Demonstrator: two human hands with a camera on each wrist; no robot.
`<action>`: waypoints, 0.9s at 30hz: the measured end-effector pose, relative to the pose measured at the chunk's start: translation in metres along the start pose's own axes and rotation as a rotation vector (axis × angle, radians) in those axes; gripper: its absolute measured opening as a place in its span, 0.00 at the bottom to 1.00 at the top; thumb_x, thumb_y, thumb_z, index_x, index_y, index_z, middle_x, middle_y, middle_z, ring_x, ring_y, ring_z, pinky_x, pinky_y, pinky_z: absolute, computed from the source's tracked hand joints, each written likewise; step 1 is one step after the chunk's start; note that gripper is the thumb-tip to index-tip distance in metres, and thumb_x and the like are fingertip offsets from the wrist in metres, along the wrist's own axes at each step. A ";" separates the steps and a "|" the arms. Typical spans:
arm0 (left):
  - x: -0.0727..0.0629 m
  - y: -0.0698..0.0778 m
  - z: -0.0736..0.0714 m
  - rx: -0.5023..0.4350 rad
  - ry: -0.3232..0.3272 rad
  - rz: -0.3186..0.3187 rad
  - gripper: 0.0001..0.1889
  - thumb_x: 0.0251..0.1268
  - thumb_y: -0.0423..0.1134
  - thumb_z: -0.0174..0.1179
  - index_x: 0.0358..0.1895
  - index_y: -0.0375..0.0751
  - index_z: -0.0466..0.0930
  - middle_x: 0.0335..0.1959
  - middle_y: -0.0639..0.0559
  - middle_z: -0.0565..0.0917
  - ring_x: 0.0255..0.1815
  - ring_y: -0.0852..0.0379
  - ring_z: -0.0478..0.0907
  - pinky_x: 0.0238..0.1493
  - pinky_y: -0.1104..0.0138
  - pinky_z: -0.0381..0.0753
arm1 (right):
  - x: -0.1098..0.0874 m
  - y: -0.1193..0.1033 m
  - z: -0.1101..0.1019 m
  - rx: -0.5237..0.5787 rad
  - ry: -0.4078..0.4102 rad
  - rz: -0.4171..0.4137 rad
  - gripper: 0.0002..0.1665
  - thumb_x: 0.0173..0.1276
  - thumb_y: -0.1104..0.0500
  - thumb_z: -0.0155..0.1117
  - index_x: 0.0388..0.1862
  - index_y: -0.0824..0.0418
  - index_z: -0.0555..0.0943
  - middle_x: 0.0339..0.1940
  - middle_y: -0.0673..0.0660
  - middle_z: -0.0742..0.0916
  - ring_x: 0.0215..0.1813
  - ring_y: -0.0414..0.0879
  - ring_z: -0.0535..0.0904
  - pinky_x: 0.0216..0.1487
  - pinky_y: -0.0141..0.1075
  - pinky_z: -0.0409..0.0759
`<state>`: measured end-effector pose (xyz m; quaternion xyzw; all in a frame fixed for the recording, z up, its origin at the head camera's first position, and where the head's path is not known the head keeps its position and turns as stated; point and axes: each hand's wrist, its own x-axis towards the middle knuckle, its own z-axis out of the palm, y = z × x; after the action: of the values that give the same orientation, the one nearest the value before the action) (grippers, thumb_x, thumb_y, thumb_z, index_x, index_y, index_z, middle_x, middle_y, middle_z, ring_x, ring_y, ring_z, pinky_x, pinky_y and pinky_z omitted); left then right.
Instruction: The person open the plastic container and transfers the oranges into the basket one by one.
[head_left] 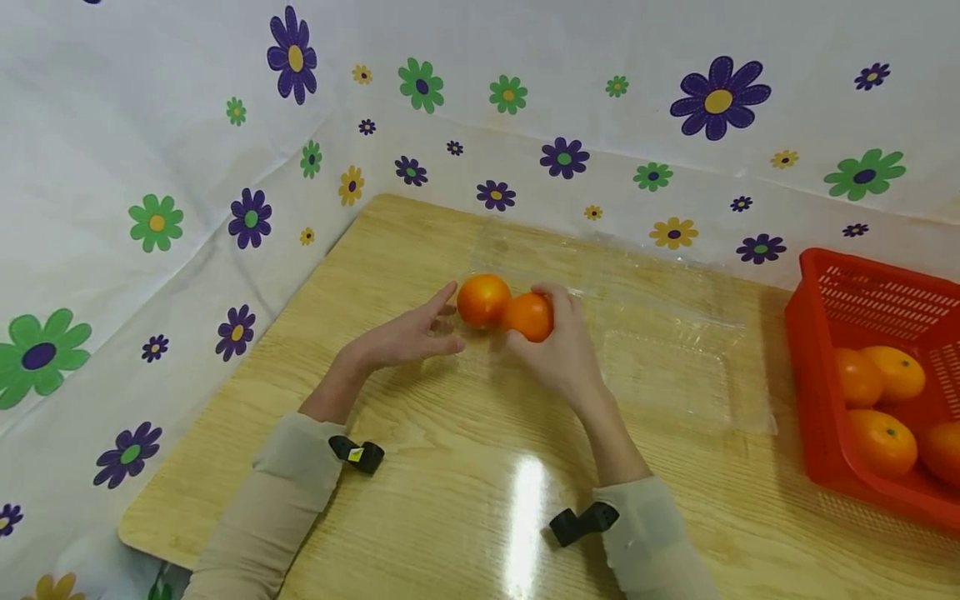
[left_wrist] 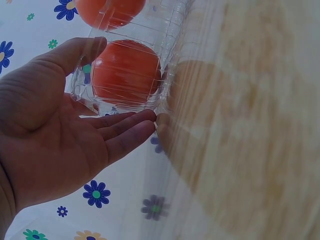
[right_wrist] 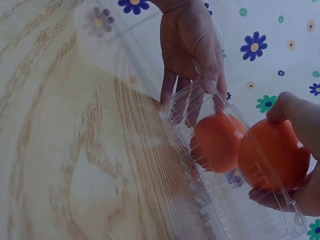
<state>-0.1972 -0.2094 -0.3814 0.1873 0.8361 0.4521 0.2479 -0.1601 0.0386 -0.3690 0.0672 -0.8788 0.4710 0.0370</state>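
A clear plastic container (right_wrist: pixel 172 107) with its lid folded back lies on the table. One orange (head_left: pixel 483 301) sits at its left end. My right hand (head_left: pixel 562 346) grips a second orange (head_left: pixel 529 317) between thumb and fingers, right beside the first and inside the container's walls. At the container's left end is my left hand (head_left: pixel 408 337), fingers fairly straight along the end wall and thumb (left_wrist: pixel 82 52) against its corner. In the right wrist view, the held orange (right_wrist: pixel 272 155) appears behind the clear wall.
A red plastic basket (head_left: pixel 813 375) stands at the right, with several oranges (head_left: pixel 885 442) inside. The container's clear lid (head_left: pixel 547 250) extends toward the flowered cloth (head_left: pixel 465 50) at the back. That cloth borders the wooden table (head_left: pixel 420 500) at left and behind.
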 end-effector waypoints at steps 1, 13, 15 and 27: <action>0.000 0.000 0.000 -0.002 -0.001 0.000 0.50 0.71 0.48 0.60 0.81 0.51 0.30 0.78 0.38 0.55 0.74 0.39 0.61 0.68 0.46 0.67 | 0.000 0.000 0.000 0.013 0.006 -0.005 0.35 0.59 0.54 0.67 0.66 0.53 0.70 0.61 0.63 0.71 0.52 0.57 0.76 0.51 0.51 0.80; 0.002 -0.005 0.000 0.034 -0.005 0.015 0.49 0.72 0.47 0.58 0.81 0.49 0.30 0.77 0.36 0.57 0.72 0.38 0.63 0.66 0.46 0.70 | 0.001 0.001 -0.004 0.110 0.045 -0.050 0.25 0.66 0.57 0.61 0.64 0.50 0.77 0.69 0.63 0.65 0.58 0.61 0.75 0.53 0.55 0.80; 0.003 -0.004 -0.001 0.037 -0.003 0.013 0.49 0.72 0.47 0.59 0.81 0.50 0.30 0.77 0.37 0.57 0.73 0.38 0.63 0.66 0.45 0.70 | 0.001 0.001 -0.004 0.116 0.060 -0.051 0.24 0.64 0.58 0.63 0.60 0.51 0.78 0.67 0.63 0.66 0.57 0.61 0.75 0.52 0.56 0.79; 0.001 -0.003 0.001 0.013 0.011 -0.012 0.49 0.71 0.47 0.59 0.81 0.51 0.31 0.78 0.39 0.57 0.72 0.40 0.63 0.66 0.47 0.70 | 0.002 0.004 0.003 0.048 0.079 -0.043 0.33 0.55 0.58 0.77 0.60 0.54 0.75 0.63 0.63 0.69 0.56 0.60 0.76 0.56 0.55 0.79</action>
<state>-0.1980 -0.2094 -0.3843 0.1816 0.8414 0.4462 0.2449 -0.1624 0.0380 -0.3741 0.0683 -0.8636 0.4931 0.0800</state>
